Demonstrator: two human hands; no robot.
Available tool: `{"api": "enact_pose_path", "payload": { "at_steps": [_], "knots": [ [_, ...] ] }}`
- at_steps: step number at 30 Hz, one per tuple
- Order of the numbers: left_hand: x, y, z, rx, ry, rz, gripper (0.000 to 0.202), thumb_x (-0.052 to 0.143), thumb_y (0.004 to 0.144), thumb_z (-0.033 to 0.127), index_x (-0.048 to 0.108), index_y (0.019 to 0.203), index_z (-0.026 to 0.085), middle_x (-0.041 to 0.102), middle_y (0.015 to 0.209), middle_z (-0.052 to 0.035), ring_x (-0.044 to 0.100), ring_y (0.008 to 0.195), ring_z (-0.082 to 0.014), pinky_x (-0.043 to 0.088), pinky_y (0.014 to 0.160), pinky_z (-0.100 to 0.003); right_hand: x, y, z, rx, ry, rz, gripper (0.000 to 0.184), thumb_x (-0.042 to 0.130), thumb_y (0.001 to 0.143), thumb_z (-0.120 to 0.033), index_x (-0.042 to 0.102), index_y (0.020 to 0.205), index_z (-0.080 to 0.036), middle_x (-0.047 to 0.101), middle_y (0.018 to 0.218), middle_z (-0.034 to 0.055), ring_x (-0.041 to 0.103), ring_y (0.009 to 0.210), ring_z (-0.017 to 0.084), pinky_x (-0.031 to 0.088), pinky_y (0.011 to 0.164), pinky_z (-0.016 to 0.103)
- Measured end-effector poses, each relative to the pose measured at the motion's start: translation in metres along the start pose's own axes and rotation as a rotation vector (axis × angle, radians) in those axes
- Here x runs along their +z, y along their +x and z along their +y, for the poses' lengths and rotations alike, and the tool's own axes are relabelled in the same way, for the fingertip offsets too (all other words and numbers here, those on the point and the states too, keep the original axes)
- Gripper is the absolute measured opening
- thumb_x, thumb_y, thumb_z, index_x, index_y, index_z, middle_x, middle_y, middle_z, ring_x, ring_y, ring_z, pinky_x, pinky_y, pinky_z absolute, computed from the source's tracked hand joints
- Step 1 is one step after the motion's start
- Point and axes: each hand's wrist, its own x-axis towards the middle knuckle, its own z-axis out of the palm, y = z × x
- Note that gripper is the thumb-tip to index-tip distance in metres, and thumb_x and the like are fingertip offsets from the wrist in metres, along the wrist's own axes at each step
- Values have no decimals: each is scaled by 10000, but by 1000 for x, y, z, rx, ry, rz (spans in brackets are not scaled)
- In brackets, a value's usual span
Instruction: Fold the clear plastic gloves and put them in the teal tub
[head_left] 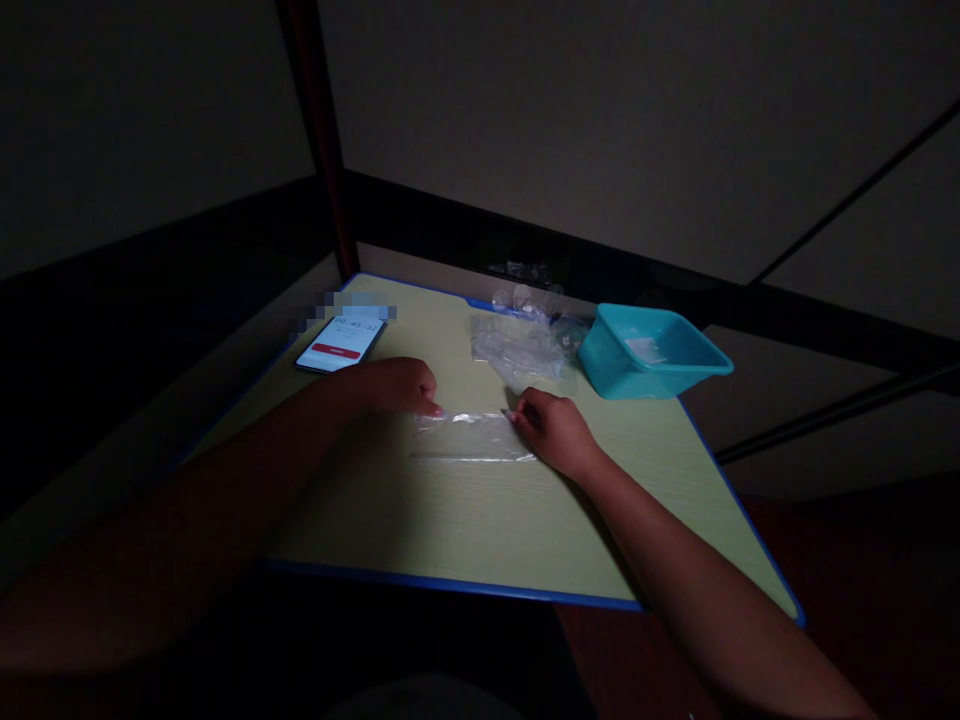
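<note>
Closest to us, our left forearm (247,490) and right forearm (675,560) stretch over the pale, blue-edged table (450,530) from either side. Between our hands we see a clear plastic sleeve (472,440), lying flat near the middle of the tabletop, its long sides running left to right and its film catching glints along the far edge. We have our left hand (405,387) at its far left corner, fingers curled in and thumb tip touching the film; we cannot tell whether anything is pinched beneath that thumb. Our right hand (556,430) sits at the opposite end, thumb and forefinger brought together on the far edge, the other fingers folded.

Just beyond our right hand we find a loose heap of clear plastic (517,345), crumpled and overlapping. To its right stands a turquoise basket (619,375), upright near the table's edge, with a small whitish piece (643,350) inside. Beyond our left wrist we see a phone (341,345) lying face up, its screen lit with a red bar.
</note>
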Motion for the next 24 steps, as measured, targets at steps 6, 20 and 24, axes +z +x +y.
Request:
{"api": "enact_pose_path", "payload": {
  "at_steps": [6, 20, 24],
  "knots": [
    [0, -2, 5, -30, 5, -9, 221, 584, 697, 368, 565, 618, 162, 571, 607, -20, 512, 600, -156, 296, 549, -257, 0, 0, -1, 5, -9, -5, 95, 584, 833, -249, 565, 755, -199, 643, 690, 30, 537, 591, 150, 304, 585, 250],
    [2, -3, 5, 19, 74, 6, 233, 559, 703, 376, 502, 598, 177, 530, 595, -7, 481, 593, -154, 289, 543, -264, -2, -2, -4, 26, -25, -26, 94, 587, 825, -252, 577, 755, -190, 640, 690, 18, 536, 593, 141, 304, 596, 241],
    [1, -3, 4, 21, 92, -12, 224, 546, 716, 363, 499, 603, 176, 538, 609, -12, 484, 593, -153, 289, 542, -266, -3, -2, -4, 30, -15, -27, 97, 591, 822, -249, 570, 747, -191, 644, 705, 18, 542, 607, 143, 312, 607, 243]
  ]
}}
